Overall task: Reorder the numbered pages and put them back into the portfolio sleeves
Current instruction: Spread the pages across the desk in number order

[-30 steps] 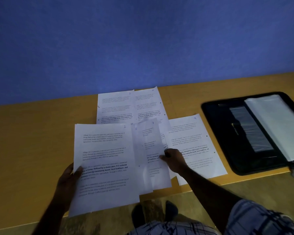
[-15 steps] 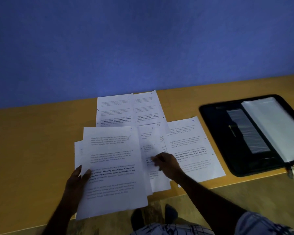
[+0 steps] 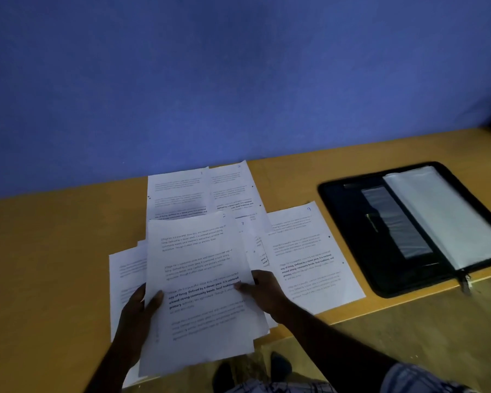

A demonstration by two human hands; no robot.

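Note:
Several white printed pages lie on the wooden table (image 3: 54, 251). My left hand (image 3: 138, 313) grips the left edge of the top page (image 3: 199, 268), which overhangs the table's front edge. My right hand (image 3: 262, 290) pinches that same page at its right edge, thumb on top. Another page (image 3: 125, 268) shows from beneath on the left. Page 9 (image 3: 309, 251) lies flat to the right, and two pages (image 3: 199, 191) rest at the back by the wall. The black zip portfolio (image 3: 360, 236) lies open at the right with its clear sleeves (image 3: 442, 214) turned rightward.
A blue wall (image 3: 238, 80) stands directly behind the table. The table's front edge runs diagonally under my right forearm, with floor and a dark shoe (image 3: 278, 367) below. A zip pull (image 3: 465, 282) hangs off the portfolio's front corner.
The top page has slid rightward over the page marked 7, uncovering a page beneath on the left. My right hand moved from the middle pages onto this page's right edge.

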